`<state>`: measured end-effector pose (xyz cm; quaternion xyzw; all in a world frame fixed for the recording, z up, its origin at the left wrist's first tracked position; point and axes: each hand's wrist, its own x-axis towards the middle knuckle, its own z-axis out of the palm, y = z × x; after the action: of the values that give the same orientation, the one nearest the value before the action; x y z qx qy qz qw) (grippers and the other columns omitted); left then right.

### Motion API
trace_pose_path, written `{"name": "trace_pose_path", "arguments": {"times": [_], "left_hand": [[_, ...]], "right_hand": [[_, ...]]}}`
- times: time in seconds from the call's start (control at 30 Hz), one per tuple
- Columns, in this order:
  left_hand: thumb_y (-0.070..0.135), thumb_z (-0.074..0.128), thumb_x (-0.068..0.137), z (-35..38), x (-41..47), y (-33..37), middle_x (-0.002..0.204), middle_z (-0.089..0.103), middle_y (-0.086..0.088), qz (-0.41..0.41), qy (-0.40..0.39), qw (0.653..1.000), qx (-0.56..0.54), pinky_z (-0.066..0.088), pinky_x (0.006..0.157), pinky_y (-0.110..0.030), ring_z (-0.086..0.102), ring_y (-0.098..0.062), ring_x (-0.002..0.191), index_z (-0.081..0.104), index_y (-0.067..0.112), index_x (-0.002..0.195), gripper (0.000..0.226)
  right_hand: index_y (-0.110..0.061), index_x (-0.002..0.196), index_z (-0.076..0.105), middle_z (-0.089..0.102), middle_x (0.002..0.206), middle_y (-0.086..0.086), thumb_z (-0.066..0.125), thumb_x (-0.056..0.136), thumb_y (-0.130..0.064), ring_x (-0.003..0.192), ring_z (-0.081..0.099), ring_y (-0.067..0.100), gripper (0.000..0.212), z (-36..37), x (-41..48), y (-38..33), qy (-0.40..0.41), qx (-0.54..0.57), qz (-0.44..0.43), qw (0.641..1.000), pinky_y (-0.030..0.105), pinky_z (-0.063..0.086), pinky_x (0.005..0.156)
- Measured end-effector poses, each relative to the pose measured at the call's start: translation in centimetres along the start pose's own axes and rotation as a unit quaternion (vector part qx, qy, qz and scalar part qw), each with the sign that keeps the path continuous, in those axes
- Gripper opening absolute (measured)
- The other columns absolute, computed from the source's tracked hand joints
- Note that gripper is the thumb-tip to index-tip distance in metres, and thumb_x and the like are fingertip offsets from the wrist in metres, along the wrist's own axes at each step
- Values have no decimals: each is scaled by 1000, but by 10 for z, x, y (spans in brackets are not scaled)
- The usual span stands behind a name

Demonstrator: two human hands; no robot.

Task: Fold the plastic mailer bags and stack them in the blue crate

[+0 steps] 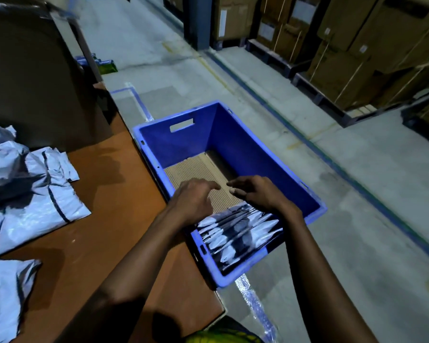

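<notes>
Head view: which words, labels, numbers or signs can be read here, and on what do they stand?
None can be read.
The white labels on the cardboard boxes: too blurred to read.
The folded mailer bags in the blue crate: dark and white patches, no legible print.
The green packet on the floor: print blurred, unreadable.

Arms: two bare forearms, uncovered from the wrists to past the elbows.
Hands: left hand [193,199] and right hand [255,194], both bare; pale fingernails show on the right.
Clothing: yellow-green and dark patterned fabric garment [223,334], a strip at the bottom edge, cut not discernible.
</notes>
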<state>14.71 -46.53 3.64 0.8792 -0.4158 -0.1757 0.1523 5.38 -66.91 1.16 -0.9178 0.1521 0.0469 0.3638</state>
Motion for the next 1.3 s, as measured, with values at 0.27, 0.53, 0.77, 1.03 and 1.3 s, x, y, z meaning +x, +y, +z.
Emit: {"name": "trace_pose_path", "arguments": {"times": [0.27,0.53,0.77,1.03,1.3], "left_hand": [[18,66,93,-34,-98,-53,122,70,-5,-39,154,987,-26,45,102,-44,56,-29,123,69,27,130,38],[23,58,85,-55,-238,-114,104,75,-6,-67,295,953,11,54,84,-46,64,-32,104,77,21,111,33],[15,46,79,-38,-354,-183,112,73,-4,-201,317,924,72,42,92,-49,61,-32,113,75,22,112,44],[-13,60,68,-10,-362,-234,121,70,-12,-168,296,940,-25,54,88,-50,60,-38,113,74,12,115,55],[9,57,86,-3,-348,-233,126,66,-13,-76,390,917,44,41,96,-47,56,-37,119,72,10,117,35]], "right_hand": [[-45,112,75,73,101,-28,62,97,-53,97,68,-8,21,59,-51,-111,146,14,-41,988,39,58,80],[-37,112,78,76,106,-21,65,99,-43,91,69,-3,19,153,-90,-220,239,65,-95,964,36,59,77],[-34,116,76,74,115,-16,63,102,-42,98,69,1,21,269,-110,-275,154,102,-116,976,38,59,76],[-32,143,54,70,127,-5,62,100,-56,115,65,15,50,337,-94,-324,58,126,-24,990,39,55,96],[-26,117,74,75,96,-7,75,94,-19,90,72,7,24,332,-86,-312,146,223,19,964,39,61,86]]}}
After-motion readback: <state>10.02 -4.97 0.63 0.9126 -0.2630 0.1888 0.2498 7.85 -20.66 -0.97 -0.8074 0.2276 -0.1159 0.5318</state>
